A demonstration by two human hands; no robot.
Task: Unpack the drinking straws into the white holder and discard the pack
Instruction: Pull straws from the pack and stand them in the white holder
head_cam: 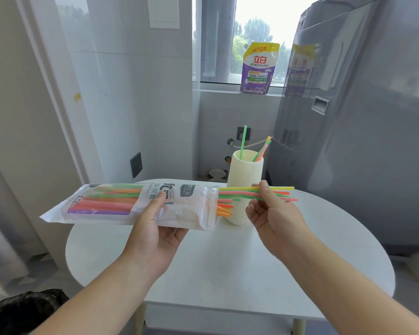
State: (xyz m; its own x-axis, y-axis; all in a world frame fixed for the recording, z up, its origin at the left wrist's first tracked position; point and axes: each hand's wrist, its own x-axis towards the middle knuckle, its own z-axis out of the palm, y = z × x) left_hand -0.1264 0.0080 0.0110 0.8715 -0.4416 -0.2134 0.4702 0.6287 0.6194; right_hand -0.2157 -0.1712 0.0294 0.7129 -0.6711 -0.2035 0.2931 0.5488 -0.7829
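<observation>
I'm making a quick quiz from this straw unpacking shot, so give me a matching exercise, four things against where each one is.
Things:
1. straw pack
2. pulled-out straws
3. white holder
4. detergent pouch

Places:
A. on the windowsill
B. standing on the white table
C. in the left hand
D. pinched in the right hand

Pairs: 1-C, 2-D, 3-B, 4-A

Colours and patterns. Pack (131,204): translucent white with dark lettering; green, orange, coral and purple straws are seen through it. Pulled straws (278,193): yellow, pink, green. Holder (243,189): cream-white, vertically ribbed; green, pink and orange straws (261,149) are shown inside. Table (228,262): plain white. Pouch (258,68) at 12 o'clock: purple and yellow. Bag (22,310) at 8 o'clock: black.
</observation>
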